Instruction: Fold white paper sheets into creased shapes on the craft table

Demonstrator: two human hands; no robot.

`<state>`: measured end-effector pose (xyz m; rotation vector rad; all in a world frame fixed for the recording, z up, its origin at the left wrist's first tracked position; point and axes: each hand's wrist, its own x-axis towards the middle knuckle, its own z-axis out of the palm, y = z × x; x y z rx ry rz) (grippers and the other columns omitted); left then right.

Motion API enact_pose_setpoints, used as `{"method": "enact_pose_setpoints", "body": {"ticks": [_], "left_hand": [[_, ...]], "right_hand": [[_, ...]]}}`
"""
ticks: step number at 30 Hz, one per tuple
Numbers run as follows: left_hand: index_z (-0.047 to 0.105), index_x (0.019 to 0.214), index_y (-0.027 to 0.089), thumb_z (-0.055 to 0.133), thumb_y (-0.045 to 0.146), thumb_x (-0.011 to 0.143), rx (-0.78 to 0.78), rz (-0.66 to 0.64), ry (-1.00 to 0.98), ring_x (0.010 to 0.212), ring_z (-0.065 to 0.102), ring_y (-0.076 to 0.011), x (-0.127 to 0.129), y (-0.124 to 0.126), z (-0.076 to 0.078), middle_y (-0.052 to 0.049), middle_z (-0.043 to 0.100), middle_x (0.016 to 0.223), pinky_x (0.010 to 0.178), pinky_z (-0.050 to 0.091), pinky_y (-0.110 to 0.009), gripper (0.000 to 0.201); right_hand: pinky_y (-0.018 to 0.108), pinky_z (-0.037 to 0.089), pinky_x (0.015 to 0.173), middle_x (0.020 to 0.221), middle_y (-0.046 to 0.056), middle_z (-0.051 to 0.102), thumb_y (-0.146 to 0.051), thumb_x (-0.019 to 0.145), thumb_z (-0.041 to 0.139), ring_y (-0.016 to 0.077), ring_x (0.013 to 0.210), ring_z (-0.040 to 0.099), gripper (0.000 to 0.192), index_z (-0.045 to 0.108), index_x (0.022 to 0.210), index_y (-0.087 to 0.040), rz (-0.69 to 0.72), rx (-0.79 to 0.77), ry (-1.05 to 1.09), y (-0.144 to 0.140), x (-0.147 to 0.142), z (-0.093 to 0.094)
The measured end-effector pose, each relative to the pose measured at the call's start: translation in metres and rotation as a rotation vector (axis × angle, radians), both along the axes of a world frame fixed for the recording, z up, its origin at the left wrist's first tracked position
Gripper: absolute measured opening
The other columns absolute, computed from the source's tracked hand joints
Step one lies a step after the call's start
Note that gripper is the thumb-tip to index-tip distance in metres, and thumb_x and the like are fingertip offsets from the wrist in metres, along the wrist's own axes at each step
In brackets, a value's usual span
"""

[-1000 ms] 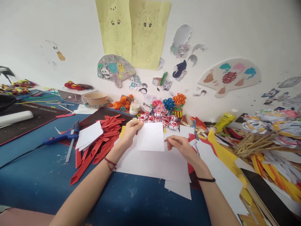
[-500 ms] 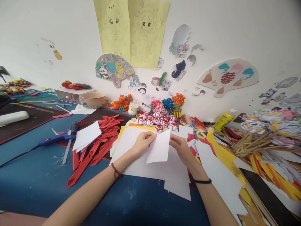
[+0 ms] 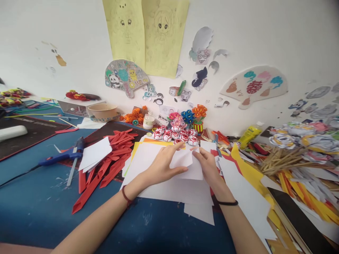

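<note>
I'm watching the small white sheet come down: half a second back it stood up on edge between the two hands, and now it is folded over and lies low on the stack of white paper. The left hand has spread out since then, fingers nearly straight, palm pressing flat on the left part of the sheet with the thumb pointing right across the lower edge. The right hand has stayed close, fingers curled, pinching the sheet's right upper corner between thumb and forefinger. So the sheet sits right between the two hands, touching both, above the middle of the stack, just in front of the row of red and white paper balls. The view has also drifted a little, everything on the wall sitting slightly further left than before. The red paper strips and the blue glue gun lie well off to the left on the blue table, unchanged. What I can't make out: how many layers the fold has, since the left palm covers much of the sheet, and the right fingertips hide the corner they grip. The yellow sheet under the stack shows only its far edge.
</note>
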<state>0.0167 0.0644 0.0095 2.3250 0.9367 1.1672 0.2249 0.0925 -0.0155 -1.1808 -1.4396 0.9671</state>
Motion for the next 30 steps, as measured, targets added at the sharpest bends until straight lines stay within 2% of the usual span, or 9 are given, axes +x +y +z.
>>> {"method": "enact_pose_setpoints", "body": {"ticks": [4,9,14,17,19,22,26,28,30], "left_hand": [[0.059,0.118,0.021,0.047,0.023,0.091,-0.051,0.170,-0.013,0.101,0.060,-0.0214,-0.002,0.008,-0.005,-0.007,0.067,0.112,0.093,0.042,-0.035,0.030],[0.062,0.109,0.018,0.049,0.029,0.089,-0.160,0.329,-0.250,0.098,0.061,-0.0200,-0.019,0.021,0.000,-0.005,0.068,0.108,0.086,0.045,-0.028,0.027],[0.066,0.104,0.016,0.053,0.037,0.085,-0.363,0.186,-0.311,0.090,0.062,-0.0205,-0.025,0.020,0.011,-0.005,0.068,0.102,0.073,0.047,-0.025,0.031],[0.064,0.106,0.015,0.057,0.042,0.082,-0.486,0.104,-0.365,0.076,0.061,-0.0178,-0.021,0.015,0.014,-0.005,0.069,0.093,0.060,0.045,-0.023,0.037],[0.062,0.109,0.015,0.059,0.045,0.080,-0.566,0.074,-0.441,0.066,0.059,-0.0150,-0.018,0.012,0.015,-0.004,0.067,0.083,0.053,0.041,-0.021,0.041],[0.062,0.106,0.015,0.062,0.044,0.077,-0.656,0.056,-0.535,0.054,0.053,-0.0112,-0.019,0.014,0.013,-0.001,0.064,0.072,0.045,0.033,-0.019,0.041],[0.062,0.103,0.013,0.062,0.039,0.076,-0.742,0.132,-0.533,0.058,0.058,-0.0150,-0.028,0.023,0.007,-0.004,0.066,0.074,0.049,0.038,-0.022,0.038],[0.064,0.103,0.014,0.060,0.035,0.076,-0.664,0.239,-0.362,0.068,0.062,-0.0197,-0.029,0.025,0.005,-0.007,0.068,0.082,0.058,0.045,-0.028,0.034],[0.063,0.108,0.017,0.060,0.029,0.077,-0.391,0.361,-0.134,0.089,0.062,-0.0250,-0.026,0.023,0.004,-0.009,0.069,0.101,0.076,0.047,-0.036,0.034]], "right_hand": [[0.029,0.042,0.056,0.072,0.003,0.062,-0.060,0.073,0.063,0.0206,0.069,0.056,0.041,0.061,0.086,-0.020,0.051,-0.030,0.013,-0.002,0.001,0.000],[0.029,0.047,0.063,0.088,0.005,0.067,-0.049,0.075,0.068,0.0205,0.077,0.061,0.037,0.060,0.097,-0.020,0.134,-0.085,-0.028,-0.002,0.005,0.000],[0.036,0.048,0.083,0.115,0.007,0.064,-0.040,0.075,0.068,0.0197,0.086,0.062,0.035,0.065,0.105,-0.022,0.081,0.083,-0.289,0.000,0.003,0.000],[0.037,0.044,0.094,0.120,0.008,0.063,-0.042,0.082,0.062,0.0222,0.102,0.060,0.035,0.065,0.110,-0.022,0.115,0.110,-0.241,-0.003,-0.003,0.006],[0.036,0.043,0.094,0.118,0.008,0.065,-0.044,0.084,0.060,0.0227,0.105,0.059,0.034,0.067,0.108,-0.021,0.189,0.066,-0.168,-0.006,-0.005,0.010],[0.032,0.047,0.082,0.100,0.008,0.070,-0.046,0.081,0.065,0.0214,0.091,0.062,0.031,0.070,0.093,-0.018,0.288,-0.052,-0.077,-0.008,-0.003,0.010],[0.027,0.042,0.065,0.076,0.003,0.066,-0.049,0.071,0.074,0.0155,0.070,0.057,0.034,0.068,0.073,-0.016,0.270,-0.137,-0.013,-0.006,0.002,0.006],[0.026,0.040,0.061,0.069,0.002,0.064,-0.052,0.068,0.075,0.0141,0.064,0.053,0.038,0.066,0.069,-0.016,0.289,-0.170,-0.002,-0.006,0.003,0.006],[0.026,0.040,0.059,0.067,0.002,0.062,-0.054,0.066,0.075,0.0140,0.063,0.052,0.040,0.066,0.068,-0.015,0.331,-0.190,-0.011,-0.007,0.001,0.007]]}}
